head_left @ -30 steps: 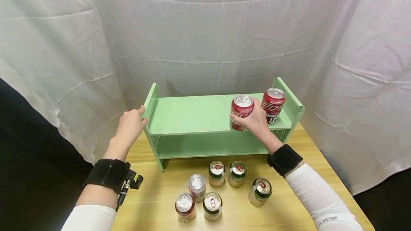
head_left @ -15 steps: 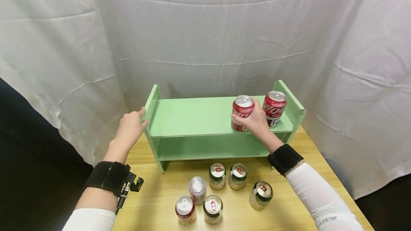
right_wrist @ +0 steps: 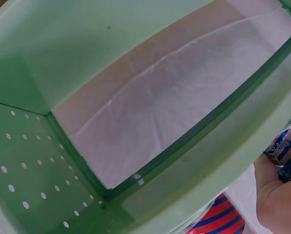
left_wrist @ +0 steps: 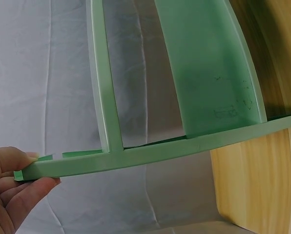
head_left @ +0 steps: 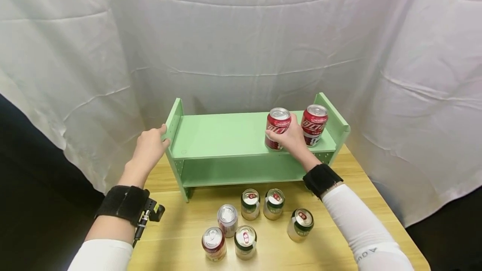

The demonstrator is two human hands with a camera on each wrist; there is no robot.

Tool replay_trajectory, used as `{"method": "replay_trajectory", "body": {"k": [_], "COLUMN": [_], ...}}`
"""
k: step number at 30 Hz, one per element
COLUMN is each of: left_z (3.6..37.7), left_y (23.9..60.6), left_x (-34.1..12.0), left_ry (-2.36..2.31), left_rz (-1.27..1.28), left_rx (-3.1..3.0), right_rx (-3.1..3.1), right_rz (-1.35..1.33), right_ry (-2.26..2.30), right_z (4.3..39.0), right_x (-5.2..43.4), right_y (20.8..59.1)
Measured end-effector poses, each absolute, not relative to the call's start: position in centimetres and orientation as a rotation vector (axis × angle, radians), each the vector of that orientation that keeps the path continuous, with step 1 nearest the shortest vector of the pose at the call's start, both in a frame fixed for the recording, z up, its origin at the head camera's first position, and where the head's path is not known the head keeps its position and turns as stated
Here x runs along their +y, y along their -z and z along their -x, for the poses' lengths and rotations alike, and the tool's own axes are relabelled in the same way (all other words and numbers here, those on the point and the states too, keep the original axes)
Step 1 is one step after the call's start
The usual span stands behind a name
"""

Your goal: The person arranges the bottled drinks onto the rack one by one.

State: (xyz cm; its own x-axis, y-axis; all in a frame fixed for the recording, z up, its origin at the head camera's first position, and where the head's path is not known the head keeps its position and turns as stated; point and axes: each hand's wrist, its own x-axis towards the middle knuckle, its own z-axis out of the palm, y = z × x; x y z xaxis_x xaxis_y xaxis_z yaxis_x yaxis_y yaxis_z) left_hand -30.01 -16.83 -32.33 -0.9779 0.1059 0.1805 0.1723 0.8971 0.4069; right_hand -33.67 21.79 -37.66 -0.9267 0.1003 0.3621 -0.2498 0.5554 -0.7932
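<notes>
A pale green two-tier shelf [head_left: 226, 135] stands on the wooden table [head_left: 180, 229] against a white cloth. My right hand [head_left: 290, 139] grips a red can [head_left: 278, 125] standing upright on the top tier. A second red can [head_left: 314, 123] stands just right of it, near the shelf's right end panel. My left hand [head_left: 150, 147] holds the shelf's left end panel; in the left wrist view its fingers [left_wrist: 18, 195] pinch that panel's edge [left_wrist: 135, 158]. The right wrist view shows the shelf's underside [right_wrist: 87, 63], a patch of can [right_wrist: 223, 217] and part of the right hand [right_wrist: 277, 195].
Several cans stand on the table in front of the shelf: green-labelled ones [head_left: 250, 204] [head_left: 273, 203] [head_left: 299, 224] [head_left: 245, 241], a silver one [head_left: 227, 219] and a red one [head_left: 213, 244]. White cloth [head_left: 241, 37] hangs behind and at both sides. The lower tier [head_left: 241, 170] holds nothing.
The right hand has slid the gripped red can slightly back on the top tier. The head view has shifted a little; the left hand keeps its hold on the end panel.
</notes>
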Motion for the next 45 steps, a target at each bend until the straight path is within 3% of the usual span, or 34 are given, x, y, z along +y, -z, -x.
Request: {"method": "replay_trajectory", "body": {"k": [21, 45], "left_z": [30.7, 31.2], "left_y": [32.2, 31.5], "left_x": [-16.3, -15.5], "left_ry": [0.652, 0.671], "left_rz": [0.214, 0.219], "left_rx": [-2.886, -2.918], "right_rx": [-2.401, -2.213], "right_rz": [-0.045, -0.094], "right_ry": [-1.416, -1.477], "right_z": [33.8, 27.9], "right_x": [21.6, 23.0], "right_y": [37.9, 38.7]}}
